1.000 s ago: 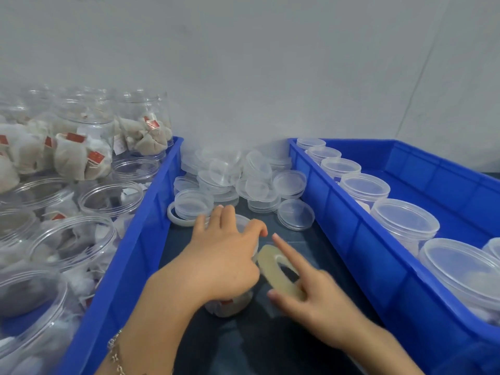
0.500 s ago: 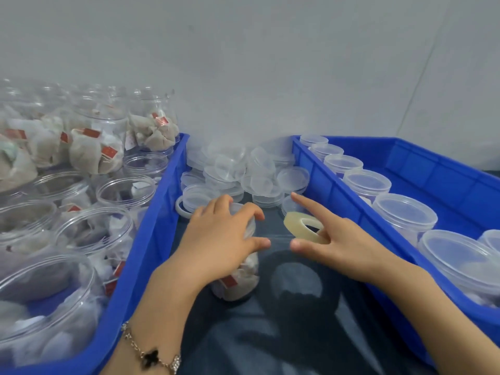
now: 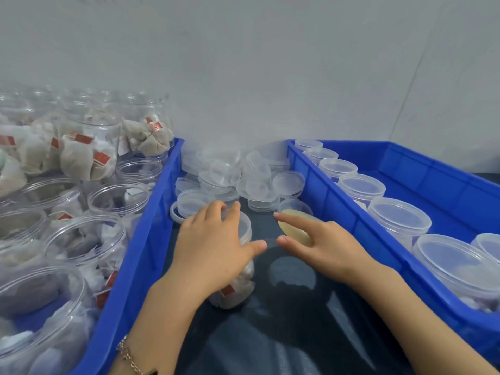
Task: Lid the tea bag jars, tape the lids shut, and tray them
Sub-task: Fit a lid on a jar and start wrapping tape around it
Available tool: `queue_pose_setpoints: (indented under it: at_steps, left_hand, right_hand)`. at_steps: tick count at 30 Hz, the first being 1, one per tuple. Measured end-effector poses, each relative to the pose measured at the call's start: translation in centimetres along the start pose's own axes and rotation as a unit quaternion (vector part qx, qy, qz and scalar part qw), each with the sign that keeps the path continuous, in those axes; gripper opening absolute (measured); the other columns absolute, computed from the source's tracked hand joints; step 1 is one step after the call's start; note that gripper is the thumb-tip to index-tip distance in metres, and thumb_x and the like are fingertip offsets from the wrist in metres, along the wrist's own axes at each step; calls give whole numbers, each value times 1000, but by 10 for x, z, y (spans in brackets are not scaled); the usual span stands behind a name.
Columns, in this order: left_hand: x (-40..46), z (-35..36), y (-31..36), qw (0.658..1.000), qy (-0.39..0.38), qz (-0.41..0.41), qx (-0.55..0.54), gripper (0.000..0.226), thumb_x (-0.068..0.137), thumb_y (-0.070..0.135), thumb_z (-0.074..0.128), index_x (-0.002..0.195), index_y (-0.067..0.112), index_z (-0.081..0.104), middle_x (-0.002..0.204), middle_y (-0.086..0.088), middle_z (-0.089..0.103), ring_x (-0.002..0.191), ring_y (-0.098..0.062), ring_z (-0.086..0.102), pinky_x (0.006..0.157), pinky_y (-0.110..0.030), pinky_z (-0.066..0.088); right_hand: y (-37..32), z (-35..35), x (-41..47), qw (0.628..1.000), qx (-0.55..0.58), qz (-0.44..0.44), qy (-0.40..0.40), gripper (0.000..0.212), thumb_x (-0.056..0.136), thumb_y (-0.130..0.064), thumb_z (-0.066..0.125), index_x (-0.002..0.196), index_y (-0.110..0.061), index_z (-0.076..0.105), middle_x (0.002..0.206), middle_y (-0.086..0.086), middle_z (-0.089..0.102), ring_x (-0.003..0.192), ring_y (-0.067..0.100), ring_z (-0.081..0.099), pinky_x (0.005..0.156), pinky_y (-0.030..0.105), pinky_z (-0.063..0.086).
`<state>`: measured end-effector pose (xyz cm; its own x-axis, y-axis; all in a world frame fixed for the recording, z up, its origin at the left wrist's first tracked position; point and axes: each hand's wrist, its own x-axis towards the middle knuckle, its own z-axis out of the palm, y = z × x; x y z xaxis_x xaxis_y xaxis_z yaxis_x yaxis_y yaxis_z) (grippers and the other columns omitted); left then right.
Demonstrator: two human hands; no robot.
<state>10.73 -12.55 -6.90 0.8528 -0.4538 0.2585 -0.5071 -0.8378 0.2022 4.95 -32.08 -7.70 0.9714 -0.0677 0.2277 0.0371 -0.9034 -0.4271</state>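
While the left hand curled over the lidded jar at the centre of the head view, its fingers wrapped on the lid and its thumb pressed near the seam, the right hand pinched the tape roll just to the right, forefinger laid over the top and thumb beneath; a thin clear strip of tape appeared to run between the left thumb and the roll, though it was too faint to be sure. The jar stood on the dark table at lower centre, between the blue bin of open jars at the left of the frame and the blue tray of lidded jars at the right; loose lids lay heaped just beyond the hands. In my judgement the chief risk was the stretched tape twisting or folding onto itself, since it was held taut in the air by only two fingers; a slack pull would likely lay it crooked across the seam and leave the lid unsealed; the jar, light and gripped from above only, might tip or turn under the pull; the roll, pinched at its edge, could slip from the fingers.
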Motion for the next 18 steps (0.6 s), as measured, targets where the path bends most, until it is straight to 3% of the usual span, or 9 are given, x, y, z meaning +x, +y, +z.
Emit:
queue_pose_setpoints:
  at_steps: [3,8,15,18]
  left_hand:
    - [5,-3,-2,999,-36,9,10,92,75,76,30,149,27,7,154,6,15,141,-16,12,109,-37,19]
    - [2,-1,3,998,-56,8,28,91,78,76,30,149,27,3,156,8,8,144,-21,-1,110,-48,20]
    - [-2,5,14,998,-11,20,64,82,79,73,22,148,29,13,151,8,20,137,-18,18,100,-39,30]
    - [-3,7,14,997,28,16,77,75,81,68,19,144,28,23,145,9,30,133,-17,27,94,-37,35]
  right_hand:
    - [-3,-5,-14,1000,3,-18,5,61,63,-86,30,122,-69,29,129,-31,50,117,-2,48,82,16,36]
    - [-5,-6,-25,998,-28,-26,44,64,66,-83,30,127,-64,32,124,-24,55,109,4,53,80,20,41]
    - [-9,12,-10,992,-14,32,120,49,83,-64,42,129,-47,45,114,-13,64,107,10,55,78,25,40]
    - [-22,29,4,989,-39,8,145,43,90,-54,42,132,-43,45,97,-3,69,93,17,60,73,30,42]
